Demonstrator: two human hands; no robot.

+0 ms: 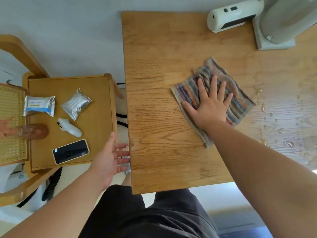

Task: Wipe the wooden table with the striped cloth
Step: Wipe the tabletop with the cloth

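Right hand (208,109) flat on striped cloth (240,102), wooden table (159,100), packet (40,105) print unreadable

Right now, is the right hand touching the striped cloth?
Touching. The head view shows the right hand lying flat, fingers spread, on the striped cloth, with no gap.

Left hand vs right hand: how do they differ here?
1. The right hand lies palm down on the striped cloth; the left hand holds nothing.
2. The right hand is over the wooden table; the left hand is beside its left edge.
3. Right hand fingers spread; left hand fingers closer, palm sideways.
Both are open.
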